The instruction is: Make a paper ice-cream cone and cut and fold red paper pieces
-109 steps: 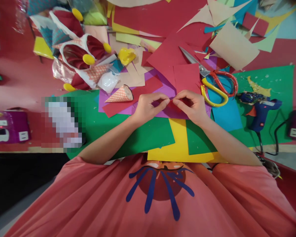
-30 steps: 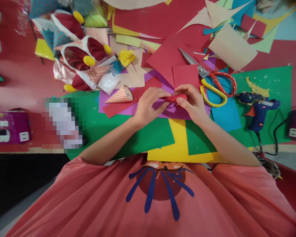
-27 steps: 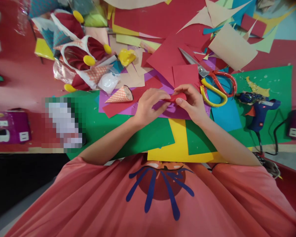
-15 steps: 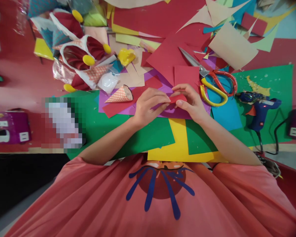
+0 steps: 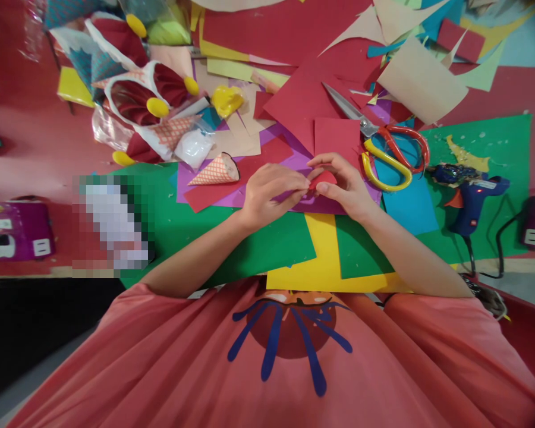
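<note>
A small piece of red paper (image 5: 324,179) is between my two hands, above a purple sheet (image 5: 312,203). My left hand (image 5: 274,193) pinches its left end with thumb and fingertips. My right hand (image 5: 341,183) grips the piece from the right, thumb below and fingers curved over the top. Left of my hands lies a small cone with an orange checked pattern (image 5: 216,170). Scissors (image 5: 377,134) with one red and one yellow handle rest open, just beyond my right hand.
A blue glue gun (image 5: 470,205) with a cable lies on green sheet (image 5: 508,148) at the right. Finished-looking cones with yellow discs (image 5: 157,107) crowd the upper left. Paper scraps and a curled beige sheet (image 5: 421,80) cover the back. Purple power strips sit at both sides.
The red piece has turned and looks more folded or curved between my fingers. My fingertips have shifted slightly; both hands stay in nearly the same place.
</note>
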Motion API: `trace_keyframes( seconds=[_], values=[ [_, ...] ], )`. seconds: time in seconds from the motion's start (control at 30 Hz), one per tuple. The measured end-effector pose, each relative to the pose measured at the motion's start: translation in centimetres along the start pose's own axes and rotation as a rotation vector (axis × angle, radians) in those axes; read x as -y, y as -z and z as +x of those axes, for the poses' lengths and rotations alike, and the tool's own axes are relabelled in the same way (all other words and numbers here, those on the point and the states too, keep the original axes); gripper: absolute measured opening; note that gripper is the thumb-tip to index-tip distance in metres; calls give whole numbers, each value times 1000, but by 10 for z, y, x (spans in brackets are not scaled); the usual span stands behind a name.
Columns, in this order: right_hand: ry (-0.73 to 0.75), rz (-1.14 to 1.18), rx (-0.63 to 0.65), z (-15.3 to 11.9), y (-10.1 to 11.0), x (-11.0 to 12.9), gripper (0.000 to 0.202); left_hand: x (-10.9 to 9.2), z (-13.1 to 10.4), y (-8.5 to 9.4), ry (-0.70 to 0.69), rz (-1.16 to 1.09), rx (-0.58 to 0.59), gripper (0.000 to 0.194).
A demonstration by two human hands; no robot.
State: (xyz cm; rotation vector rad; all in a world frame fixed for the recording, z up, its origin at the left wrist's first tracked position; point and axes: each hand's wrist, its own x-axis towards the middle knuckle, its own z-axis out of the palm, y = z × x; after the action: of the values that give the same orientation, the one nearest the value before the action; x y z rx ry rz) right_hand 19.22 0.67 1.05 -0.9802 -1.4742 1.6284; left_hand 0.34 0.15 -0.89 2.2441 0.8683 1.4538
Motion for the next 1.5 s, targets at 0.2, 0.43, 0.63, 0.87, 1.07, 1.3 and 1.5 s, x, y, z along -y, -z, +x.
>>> trace_keyframes(
  seconds=[0.2, 0.43, 0.63, 0.87, 1.07, 1.3, 1.5],
  values=[
    [2, -8, 3, 1, 0, -2, 45, 0, -3, 1, 105, 50, 70, 15],
    [0, -3, 18, 1, 0, -4, 43, 0, -3, 1, 65, 92, 71, 16],
    [42, 14, 43, 1, 0, -4, 36, 0, -1, 0, -8, 14, 13, 4],
    [83, -30, 76, 1, 3, -2, 29, 1, -1, 1, -16, -29, 49, 5],
    [66, -2, 130, 0, 6, -6, 31, -1, 2, -1, -94, -109, 32, 3],
    [10, 16, 149, 1, 5, -2, 42, -2, 2, -3, -150, -137, 15, 3],
    [30, -45, 100, 0, 5, -3, 41, -2, 0, 0, -229, 23, 57, 12]
  ],
)
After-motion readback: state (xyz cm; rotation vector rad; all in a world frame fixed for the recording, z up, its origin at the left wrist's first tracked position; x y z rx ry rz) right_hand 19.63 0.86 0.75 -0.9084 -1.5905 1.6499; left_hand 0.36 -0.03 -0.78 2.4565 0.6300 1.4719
